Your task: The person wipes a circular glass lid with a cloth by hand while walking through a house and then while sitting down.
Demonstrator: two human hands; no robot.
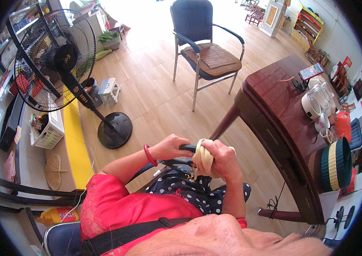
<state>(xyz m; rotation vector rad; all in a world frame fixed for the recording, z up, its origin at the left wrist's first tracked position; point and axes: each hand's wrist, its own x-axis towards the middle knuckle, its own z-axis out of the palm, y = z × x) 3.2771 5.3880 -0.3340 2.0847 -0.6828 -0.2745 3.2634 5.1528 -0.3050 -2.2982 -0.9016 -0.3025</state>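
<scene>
Above my lap, my right hand (225, 158) is wrapped round a looped cream band (204, 157), which looks like flat strap material. Close to its left side, my left hand (171, 147), with a red bangle at the wrist, has its fingers closed on a dark green strap (188, 147). The two hands are nearly together. A small gold-coloured piece (192, 171) hangs below the cream band. Beneath lies dark polka-dot cloth (176, 185) over my legs. Whether the green strap joins the cream band is hidden by the fingers.
A standing fan (115, 130) is at the left, near shelves with a white basket (49, 130). A chair (210, 57) faces me. At the right, a dark red table (270, 87) holds a phone (311, 71), a glass-lidded appliance (315, 102) and a green-and-cream striped container (332, 165).
</scene>
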